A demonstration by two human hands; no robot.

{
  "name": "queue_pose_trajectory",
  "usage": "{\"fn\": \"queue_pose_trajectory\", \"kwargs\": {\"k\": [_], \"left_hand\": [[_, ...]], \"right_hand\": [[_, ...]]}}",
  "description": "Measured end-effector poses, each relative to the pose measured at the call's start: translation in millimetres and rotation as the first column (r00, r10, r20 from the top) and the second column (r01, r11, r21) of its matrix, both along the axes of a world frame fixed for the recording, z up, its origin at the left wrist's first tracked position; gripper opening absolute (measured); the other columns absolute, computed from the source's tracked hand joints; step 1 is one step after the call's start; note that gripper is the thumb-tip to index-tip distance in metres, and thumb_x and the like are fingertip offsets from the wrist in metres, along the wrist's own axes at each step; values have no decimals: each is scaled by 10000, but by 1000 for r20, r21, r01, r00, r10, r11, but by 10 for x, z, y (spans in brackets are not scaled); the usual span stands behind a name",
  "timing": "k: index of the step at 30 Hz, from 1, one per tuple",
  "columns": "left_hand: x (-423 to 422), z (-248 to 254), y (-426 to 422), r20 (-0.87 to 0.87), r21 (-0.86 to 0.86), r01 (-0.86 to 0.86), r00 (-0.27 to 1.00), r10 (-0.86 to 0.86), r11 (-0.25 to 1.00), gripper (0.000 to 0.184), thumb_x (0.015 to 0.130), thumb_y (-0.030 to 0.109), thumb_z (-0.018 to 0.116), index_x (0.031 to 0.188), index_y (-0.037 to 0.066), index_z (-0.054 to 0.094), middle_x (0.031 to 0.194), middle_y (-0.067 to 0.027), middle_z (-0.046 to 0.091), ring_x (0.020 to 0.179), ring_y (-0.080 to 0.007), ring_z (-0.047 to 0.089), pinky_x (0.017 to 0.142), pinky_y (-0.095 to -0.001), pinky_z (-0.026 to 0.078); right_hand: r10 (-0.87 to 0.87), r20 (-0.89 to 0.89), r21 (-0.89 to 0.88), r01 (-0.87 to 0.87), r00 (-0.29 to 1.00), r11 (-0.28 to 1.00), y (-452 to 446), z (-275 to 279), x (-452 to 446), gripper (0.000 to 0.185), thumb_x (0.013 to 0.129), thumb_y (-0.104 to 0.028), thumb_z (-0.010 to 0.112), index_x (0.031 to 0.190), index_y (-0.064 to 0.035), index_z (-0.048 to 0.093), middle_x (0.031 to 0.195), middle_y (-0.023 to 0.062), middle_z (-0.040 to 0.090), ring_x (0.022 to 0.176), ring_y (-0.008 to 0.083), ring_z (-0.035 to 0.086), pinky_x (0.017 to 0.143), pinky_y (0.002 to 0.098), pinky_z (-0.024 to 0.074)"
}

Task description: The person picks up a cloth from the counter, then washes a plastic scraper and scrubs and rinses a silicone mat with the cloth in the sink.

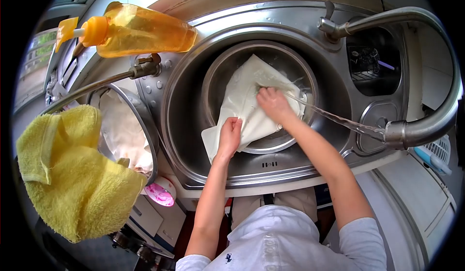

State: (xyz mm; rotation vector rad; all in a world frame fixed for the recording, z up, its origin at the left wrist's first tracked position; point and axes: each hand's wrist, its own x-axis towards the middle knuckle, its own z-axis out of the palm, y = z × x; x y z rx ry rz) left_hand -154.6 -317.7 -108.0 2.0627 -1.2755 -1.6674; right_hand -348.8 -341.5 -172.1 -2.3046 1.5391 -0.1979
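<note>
"Head view: why such an arrangement in the steel sink (185, 101)?"

"Perhaps to bring everything within reach of the curved faucet (454, 72) at the right."

"And the metal basin (217, 80)?"

"Inside the sink, probably to catch water. Mostly within it, the white cloth (249, 75), with a near-left part over the rim."

"Left hand (229, 134)?"

"Clamped on the cloth's near side, likely to steady it. Forearm up from the near edge, thumb uppermost."

"Right hand (275, 104)?"

"Farther in, knuckles up, fingers curled into the cloth; impossible to tell whether pinched or merely pressed. Forearm slanted in from near right, seemingly to meet the thin water stream (339, 119)."
</note>
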Motion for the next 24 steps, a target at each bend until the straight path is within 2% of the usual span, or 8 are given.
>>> {"fn": "queue_pose_trajectory", "kwargs": {"k": [6,8,11,14,18,20,22,24], "left_hand": [[182,-14,61,-23,69,-51,998,53,996,263,944,189,537,1045,-49,581,846,-35,601,761,-78,520,690,-221,428],[197,-42,88,-189,92,-127,972,142,988,303,953,196,520,1122,-51,571,921,-50,626,813,-84,554,728,-217,441],[169,-69,85,-262,157,-204,935,240,966,336,968,207,489,1174,-50,554,985,-57,636,861,-92,575,768,-216,447],[119,18,57,-288,239,-247,906,311,939,333,977,218,466,1161,-40,566,987,-37,633,859,-91,573,775,-217,445],[179,-1,100,-287,287,-196,916,280,937,316,973,208,477,1153,-32,576,960,-23,629,835,-78,556,749,-217,438],[187,-82,149,-159,145,29,987,-6,989,306,970,203,484,1137,-34,583,926,-18,625,810,-69,537,724,-215,428],[126,-23,114,-184,155,4,983,25,988,301,969,198,487,1117,-41,590,884,-18,623,787,-68,525,705,-214,420],[183,-44,122,-144,29,-58,988,61,998,271,939,179,512,1042,-53,608,760,-31,590,713,-76,499,634,-248,410]], "right_hand": [[-93,-100,-116,81,991,990,-300,309,-353,149,771,-111,569,917,-84,581,1018,76,554,934,248,558,727,368,476],[-389,252,-2,403,886,915,-228,602,-259,150,834,-114,565,970,-56,588,1018,101,561,936,290,566,768,380,474],[-507,556,336,380,659,862,-22,772,63,169,878,-123,544,1017,-37,586,1011,139,567,955,334,561,834,390,457],[-469,659,423,226,588,878,236,666,604,181,878,-152,544,1021,-50,589,1008,150,567,969,341,561,870,399,440],[-369,568,373,170,736,912,190,249,775,158,870,-145,535,991,-62,593,1001,127,574,944,316,576,828,405,452],[-285,493,307,142,822,941,36,86,641,144,855,-135,535,967,-68,595,1004,117,578,933,301,583,802,408,461],[-5,158,72,-7,987,997,-174,-8,430,123,807,-132,535,904,-83,594,1009,100,587,910,272,594,745,403,476],[-17,108,-64,24,994,998,-306,-76,217,124,786,-135,530,886,-88,587,1002,101,586,903,261,599,726,399,483]]}}
